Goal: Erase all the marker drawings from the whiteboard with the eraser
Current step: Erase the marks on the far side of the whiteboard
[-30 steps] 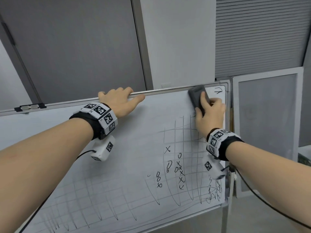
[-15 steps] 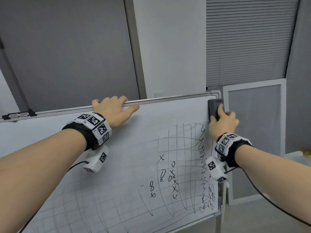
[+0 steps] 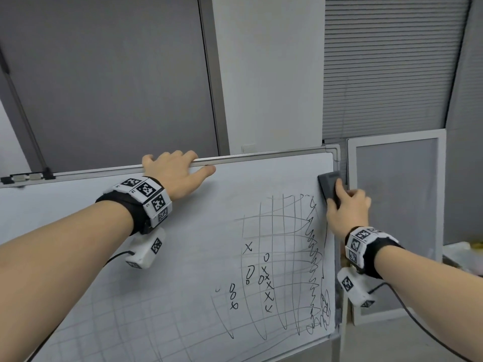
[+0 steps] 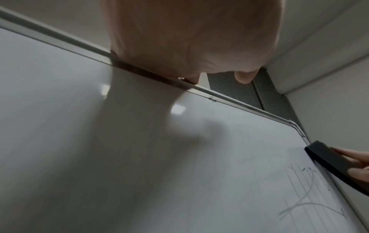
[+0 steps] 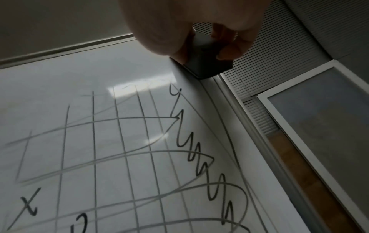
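A tilted whiteboard (image 3: pixel 203 231) carries a drawn grid, X and O marks (image 3: pixel 264 280) and a zigzag scribble (image 3: pixel 313 257) down its right side; these markings also show in the right wrist view (image 5: pixel 179 141). My right hand (image 3: pixel 345 210) grips a dark grey eraser (image 3: pixel 329 186) and presses it flat on the board at its right edge, just below the top right corner. The eraser also appears in the wrist views (image 4: pixel 335 164) (image 5: pixel 207 61). My left hand (image 3: pixel 177 171) holds the board's top rail (image 3: pixel 261 156), fingers hooked over it, thumb on the face.
A framed grey panel (image 3: pixel 397 205) leans against the wall just right of the board. Closed blinds (image 3: pixel 386 64) and a dark wall panel (image 3: pixel 104 74) stand behind. Cables hang from both wrist cameras. The board's upper part is wiped clean.
The eraser slid right along the top of the board to its right edge, then a little downward; the small mark at the top right corner is gone. The left hand kept its hold.
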`<action>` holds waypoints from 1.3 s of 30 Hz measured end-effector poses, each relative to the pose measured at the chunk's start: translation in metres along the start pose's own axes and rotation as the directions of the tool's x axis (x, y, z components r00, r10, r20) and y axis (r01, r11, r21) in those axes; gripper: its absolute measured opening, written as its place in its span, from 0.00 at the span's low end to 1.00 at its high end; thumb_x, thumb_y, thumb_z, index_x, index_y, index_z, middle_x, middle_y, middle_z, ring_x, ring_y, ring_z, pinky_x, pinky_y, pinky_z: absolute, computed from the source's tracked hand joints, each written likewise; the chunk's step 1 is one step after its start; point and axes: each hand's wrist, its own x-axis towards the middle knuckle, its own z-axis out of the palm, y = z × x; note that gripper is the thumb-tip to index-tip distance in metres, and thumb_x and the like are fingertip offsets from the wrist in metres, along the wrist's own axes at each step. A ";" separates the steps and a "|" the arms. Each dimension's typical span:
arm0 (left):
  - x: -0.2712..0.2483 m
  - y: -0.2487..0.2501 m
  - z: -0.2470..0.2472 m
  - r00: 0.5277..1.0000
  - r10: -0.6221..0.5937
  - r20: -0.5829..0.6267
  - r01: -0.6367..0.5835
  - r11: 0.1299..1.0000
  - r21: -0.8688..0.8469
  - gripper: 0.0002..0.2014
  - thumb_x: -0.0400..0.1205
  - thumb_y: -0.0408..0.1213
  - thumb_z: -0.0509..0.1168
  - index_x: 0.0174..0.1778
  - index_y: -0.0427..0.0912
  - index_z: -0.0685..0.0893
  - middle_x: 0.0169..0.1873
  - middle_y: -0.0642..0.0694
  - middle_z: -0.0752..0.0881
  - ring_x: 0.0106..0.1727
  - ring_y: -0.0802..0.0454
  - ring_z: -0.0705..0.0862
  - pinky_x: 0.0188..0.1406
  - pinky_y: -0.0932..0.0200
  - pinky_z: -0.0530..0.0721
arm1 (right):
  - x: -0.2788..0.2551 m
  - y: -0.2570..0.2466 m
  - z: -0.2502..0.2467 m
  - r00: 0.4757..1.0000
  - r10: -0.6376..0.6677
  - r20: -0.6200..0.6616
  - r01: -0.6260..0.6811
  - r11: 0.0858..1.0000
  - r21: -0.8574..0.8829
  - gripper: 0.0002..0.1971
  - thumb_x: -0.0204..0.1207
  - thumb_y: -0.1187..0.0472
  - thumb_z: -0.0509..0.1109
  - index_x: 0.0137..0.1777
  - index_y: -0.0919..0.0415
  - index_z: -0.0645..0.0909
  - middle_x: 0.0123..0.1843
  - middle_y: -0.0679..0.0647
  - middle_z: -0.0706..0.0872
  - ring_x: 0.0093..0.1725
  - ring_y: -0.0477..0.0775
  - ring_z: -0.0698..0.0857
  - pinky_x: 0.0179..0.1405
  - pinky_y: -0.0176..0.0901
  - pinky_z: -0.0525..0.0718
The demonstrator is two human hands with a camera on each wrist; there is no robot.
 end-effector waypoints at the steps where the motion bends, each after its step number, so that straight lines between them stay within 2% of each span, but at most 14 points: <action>1: 0.000 0.002 0.000 1.000 0.005 0.002 -0.005 1.000 -0.001 0.36 0.73 0.77 0.39 0.63 0.60 0.76 0.59 0.52 0.82 0.64 0.46 0.78 0.70 0.36 0.62 | 0.004 -0.004 -0.003 1.000 0.004 -0.030 -0.004 1.000 0.013 0.28 0.85 0.56 0.62 0.84 0.52 0.63 0.67 0.66 0.68 0.66 0.66 0.65 0.66 0.58 0.72; 10: -0.003 0.006 0.002 1.000 0.025 -0.011 -0.025 1.000 0.002 0.35 0.74 0.76 0.40 0.63 0.59 0.76 0.58 0.51 0.82 0.64 0.45 0.77 0.70 0.35 0.62 | -0.007 -0.002 0.021 0.991 0.000 -0.137 0.015 0.994 0.105 0.32 0.82 0.58 0.67 0.85 0.53 0.61 0.69 0.65 0.71 0.68 0.68 0.69 0.67 0.60 0.73; 16: -0.003 0.010 -0.001 0.999 0.037 -0.007 -0.037 0.999 -0.001 0.37 0.72 0.76 0.40 0.65 0.59 0.75 0.60 0.50 0.81 0.65 0.45 0.77 0.71 0.35 0.60 | -0.022 0.004 0.051 0.960 0.148 -0.238 -0.096 0.971 0.218 0.35 0.82 0.59 0.67 0.87 0.54 0.57 0.69 0.68 0.69 0.66 0.72 0.70 0.70 0.62 0.71; 21: -0.003 0.007 0.000 1.000 0.027 0.001 -0.027 1.000 0.005 0.40 0.72 0.78 0.38 0.68 0.58 0.75 0.63 0.49 0.81 0.68 0.44 0.76 0.74 0.31 0.56 | -0.071 -0.052 0.081 0.952 -0.222 -0.211 0.266 0.941 0.210 0.35 0.78 0.62 0.71 0.84 0.53 0.64 0.66 0.66 0.70 0.62 0.66 0.69 0.64 0.54 0.71; 23: -0.004 0.006 0.000 1.000 0.020 0.017 -0.020 1.000 0.001 0.42 0.72 0.78 0.38 0.70 0.57 0.74 0.65 0.48 0.80 0.70 0.43 0.75 0.76 0.29 0.52 | -0.104 -0.073 0.096 0.857 -0.499 -0.126 0.513 0.846 0.145 0.35 0.74 0.66 0.72 0.81 0.52 0.68 0.65 0.63 0.71 0.58 0.64 0.69 0.57 0.55 0.78; 27: -0.006 0.006 -0.002 0.999 0.034 0.011 -0.034 0.999 -0.003 0.41 0.72 0.78 0.38 0.68 0.56 0.75 0.64 0.48 0.81 0.69 0.42 0.75 0.76 0.28 0.52 | -0.131 -0.086 0.108 0.481 -0.862 0.160 0.869 0.493 0.037 0.38 0.65 0.72 0.57 0.78 0.49 0.72 0.65 0.60 0.76 0.50 0.63 0.74 0.38 0.49 0.83; 29: -0.007 0.006 -0.002 0.999 0.041 0.008 -0.041 0.999 -0.007 0.40 0.72 0.78 0.39 0.68 0.56 0.75 0.63 0.48 0.81 0.69 0.42 0.75 0.76 0.29 0.52 | -0.124 -0.085 0.103 0.448 -0.882 0.145 0.891 0.454 0.009 0.40 0.64 0.74 0.61 0.79 0.48 0.72 0.65 0.59 0.77 0.49 0.62 0.74 0.39 0.49 0.82; 30: -0.007 0.006 -0.002 0.999 0.041 0.007 -0.041 0.999 -0.010 0.41 0.72 0.78 0.39 0.68 0.56 0.75 0.63 0.48 0.81 0.69 0.42 0.75 0.76 0.29 0.52 | -0.118 -0.082 0.101 0.524 -0.848 0.081 0.851 0.526 0.007 0.41 0.65 0.74 0.66 0.79 0.47 0.71 0.64 0.58 0.76 0.51 0.63 0.73 0.41 0.50 0.83; 32: -0.007 0.007 -0.002 0.999 0.044 -0.004 -0.044 0.999 -0.013 0.41 0.72 0.78 0.38 0.68 0.56 0.75 0.63 0.48 0.81 0.69 0.42 0.75 0.76 0.29 0.52 | -0.107 -0.076 0.093 0.815 -0.566 -0.124 0.578 0.809 0.103 0.37 0.72 0.68 0.72 0.81 0.47 0.68 0.65 0.60 0.73 0.57 0.64 0.72 0.53 0.51 0.80; 33: -0.008 0.008 -0.002 0.999 0.044 -0.007 -0.044 0.999 -0.012 0.41 0.72 0.79 0.38 0.68 0.56 0.75 0.62 0.48 0.81 0.68 0.42 0.76 0.76 0.29 0.52 | -0.101 -0.073 0.087 0.942 -0.276 -0.189 0.314 0.926 0.211 0.34 0.77 0.63 0.70 0.83 0.47 0.65 0.67 0.62 0.72 0.61 0.65 0.72 0.58 0.50 0.75; 34: -0.008 0.009 -0.002 0.999 0.044 -0.007 -0.044 0.999 -0.009 0.42 0.71 0.79 0.38 0.68 0.56 0.75 0.62 0.48 0.81 0.68 0.42 0.76 0.76 0.29 0.52 | -0.094 -0.065 0.083 0.982 0.073 -0.172 -0.012 0.943 0.332 0.34 0.81 0.59 0.67 0.85 0.46 0.60 0.70 0.64 0.70 0.65 0.67 0.72 0.61 0.51 0.72; 36: -0.010 0.011 -0.002 0.999 0.044 -0.007 -0.044 0.999 -0.004 0.43 0.71 0.80 0.38 0.68 0.55 0.75 0.63 0.48 0.81 0.68 0.42 0.76 0.76 0.29 0.52 | -0.082 -0.051 0.076 0.817 0.576 0.018 -0.519 0.721 0.458 0.35 0.85 0.54 0.61 0.88 0.49 0.49 0.78 0.69 0.65 0.72 0.72 0.71 0.70 0.57 0.69; 37: -0.010 0.012 -0.002 0.999 0.042 -0.006 -0.042 0.999 -0.007 0.43 0.70 0.80 0.37 0.68 0.56 0.75 0.64 0.48 0.81 0.68 0.42 0.76 0.76 0.29 0.53 | -0.081 -0.047 0.074 0.748 0.658 0.082 -0.614 0.641 0.461 0.36 0.85 0.53 0.61 0.88 0.51 0.47 0.80 0.70 0.63 0.75 0.73 0.69 0.74 0.59 0.66; 39: -0.009 0.012 -0.003 0.999 0.042 -0.003 -0.042 0.999 -0.001 0.45 0.69 0.81 0.37 0.69 0.56 0.75 0.65 0.48 0.80 0.69 0.42 0.75 0.76 0.29 0.53 | -0.086 -0.050 0.078 0.761 0.647 0.041 -0.598 0.676 0.431 0.35 0.85 0.54 0.62 0.88 0.48 0.49 0.78 0.67 0.65 0.71 0.72 0.71 0.72 0.58 0.68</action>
